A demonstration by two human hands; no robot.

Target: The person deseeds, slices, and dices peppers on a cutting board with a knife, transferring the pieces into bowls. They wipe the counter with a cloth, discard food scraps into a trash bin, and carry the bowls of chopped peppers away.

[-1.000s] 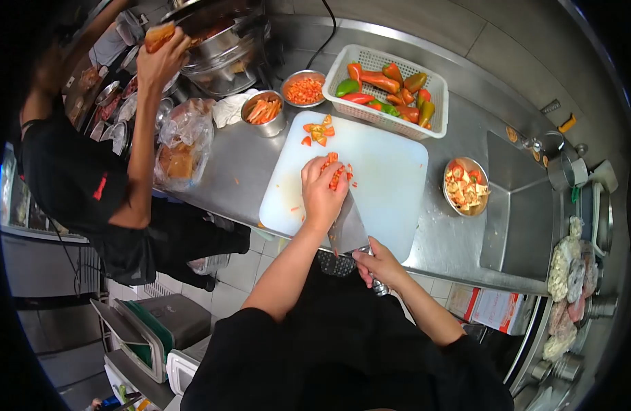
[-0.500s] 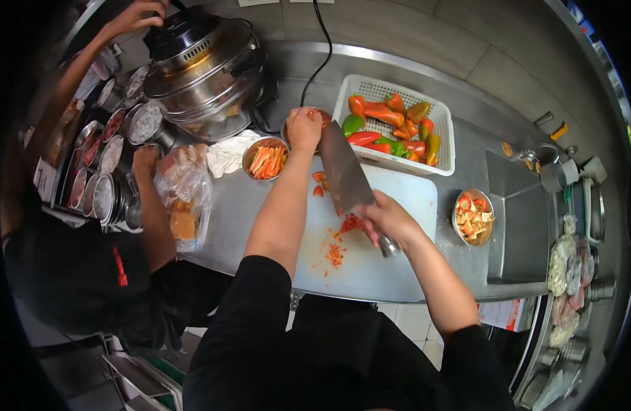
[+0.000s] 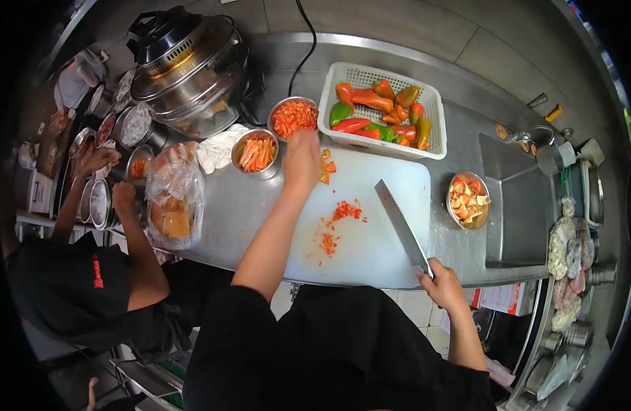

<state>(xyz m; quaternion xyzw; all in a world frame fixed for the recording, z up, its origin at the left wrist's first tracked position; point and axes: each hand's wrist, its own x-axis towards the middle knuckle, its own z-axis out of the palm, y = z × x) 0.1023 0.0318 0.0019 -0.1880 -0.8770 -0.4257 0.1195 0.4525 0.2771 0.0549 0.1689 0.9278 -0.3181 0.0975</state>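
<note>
My right hand (image 3: 442, 284) is closed around the handle of a cleaver (image 3: 404, 228), whose blade angles over the right part of the white cutting board (image 3: 370, 257). My left hand (image 3: 303, 154) is at the board's far left corner, just below a metal bowl of diced red pepper (image 3: 295, 118); its fingers are hidden beneath the back of the hand. Beside it lie larger pepper pieces (image 3: 327, 166). Chopped red pepper (image 3: 346, 210) sits mid-board, with a smaller scatter (image 3: 328, 242) nearer me. Left of my hand stands a bowl of orange-red strips (image 3: 256, 153).
A white basket (image 3: 435, 147) holds several whole peppers. On the right are a bowl of pepper trimmings (image 3: 468, 200) and a sink (image 3: 510, 240). Bagged bread (image 3: 175, 205), a cloth (image 3: 219, 147) and a glass-bowl oven (image 3: 182, 75) stand left, near a co-worker's arm (image 3: 143, 257).
The cleaver has swung from the diced-pepper bowl to the board's right side. My left hand has drawn back from that bowl. The co-worker's raised hand has left the oven top for the containers.
</note>
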